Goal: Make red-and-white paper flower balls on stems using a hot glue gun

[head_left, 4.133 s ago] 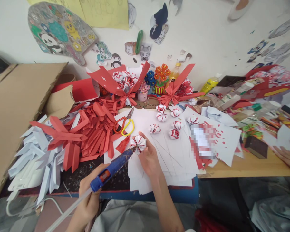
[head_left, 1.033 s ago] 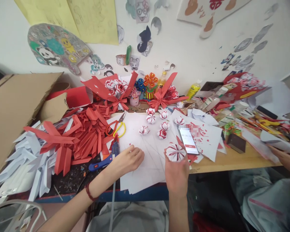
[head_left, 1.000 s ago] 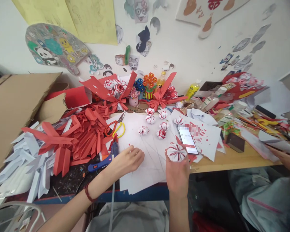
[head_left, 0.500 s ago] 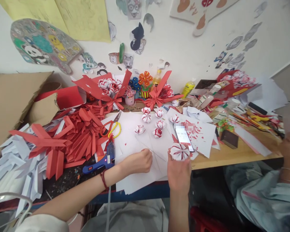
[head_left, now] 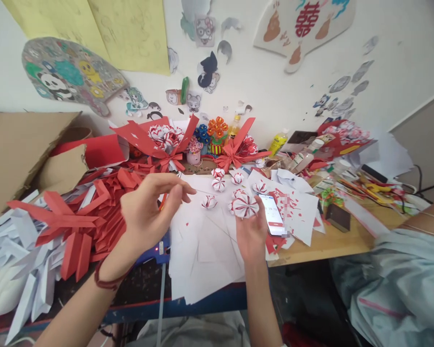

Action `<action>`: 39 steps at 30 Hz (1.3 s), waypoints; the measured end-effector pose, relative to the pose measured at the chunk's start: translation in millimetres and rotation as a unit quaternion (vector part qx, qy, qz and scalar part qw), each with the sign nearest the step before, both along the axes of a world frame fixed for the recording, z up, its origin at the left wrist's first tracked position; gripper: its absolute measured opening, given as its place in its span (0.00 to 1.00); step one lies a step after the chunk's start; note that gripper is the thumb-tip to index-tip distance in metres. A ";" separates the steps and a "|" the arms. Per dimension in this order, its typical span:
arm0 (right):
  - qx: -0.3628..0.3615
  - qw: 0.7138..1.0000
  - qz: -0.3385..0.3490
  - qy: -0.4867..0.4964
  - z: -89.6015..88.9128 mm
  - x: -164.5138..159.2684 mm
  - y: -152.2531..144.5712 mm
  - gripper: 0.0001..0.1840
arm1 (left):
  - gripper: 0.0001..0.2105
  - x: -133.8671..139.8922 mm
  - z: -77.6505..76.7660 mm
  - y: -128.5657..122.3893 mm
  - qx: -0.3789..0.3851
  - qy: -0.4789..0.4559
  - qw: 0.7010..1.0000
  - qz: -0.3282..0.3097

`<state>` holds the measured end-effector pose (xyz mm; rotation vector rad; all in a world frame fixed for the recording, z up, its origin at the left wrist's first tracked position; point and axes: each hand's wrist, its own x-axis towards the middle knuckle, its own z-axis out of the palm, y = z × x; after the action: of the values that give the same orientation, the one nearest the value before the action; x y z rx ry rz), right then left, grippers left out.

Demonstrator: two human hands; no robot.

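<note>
My right hand (head_left: pixel 251 236) holds a red-and-white folded paper flower (head_left: pixel 244 204) above the white paper sheets (head_left: pixel 206 255). Over the red strips and the glue gun, my left hand (head_left: pixel 148 207) is raised with its fingers bent and the thumb apart; I see nothing in it. Beneath its wrist lies the blue glue gun (head_left: pixel 161 250), partly covered. Several small paper flowers, such as this one (head_left: pixel 209 202), rest on the sheets ahead of my hands. The scissors are mostly hidden behind my left hand.
Folded red paper strips (head_left: pixel 63 209) and white strips (head_left: pixel 36 284) are heaped at the left. A phone (head_left: pixel 272 214) lies right of my right hand, near red scraps. Bouquets (head_left: pixel 166 137) and bottles (head_left: pixel 278 142) line the wall. Another person's arm (head_left: pixel 428 219) is at the right.
My left hand has risen and moved left from the sheets, its fist loosening. My right hand, still with the paper flower, has shifted left and away from me.
</note>
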<state>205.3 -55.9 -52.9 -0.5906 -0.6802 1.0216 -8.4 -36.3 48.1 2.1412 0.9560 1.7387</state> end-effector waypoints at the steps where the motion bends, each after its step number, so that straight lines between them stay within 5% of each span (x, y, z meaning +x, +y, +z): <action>1: 0.006 1.000 0.014 -0.005 1.1 -6.7 3.9 0.27 | 0.06 -4.0 2.6 -6.1 0.007 -0.046 0.999 -0.020; 9: 0.030 0.995 0.064 -0.069 1.8 -38.0 16.6 0.28 | 0.09 -19.6 11.4 -39.6 -0.010 0.033 0.998 -0.049; 18: 0.049 0.992 0.065 -0.098 5.2 -42.1 16.0 0.27 | 0.11 -17.1 19.2 -40.6 -0.018 0.149 0.989 -0.009; 29: 0.073 0.990 0.077 -0.095 5.4 -41.2 12.3 0.26 | 0.12 -19.8 12.9 -41.0 -0.012 0.149 0.988 -0.041; 39: 0.045 0.982 0.067 -0.170 -2.8 -40.0 16.7 0.32 | 0.07 -2.9 22.6 -30.2 0.038 0.189 0.978 0.074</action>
<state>165.3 -39.2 -55.7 -0.6543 -1.0738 1.0183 -11.3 -66.5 70.7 2.5699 1.1836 1.4740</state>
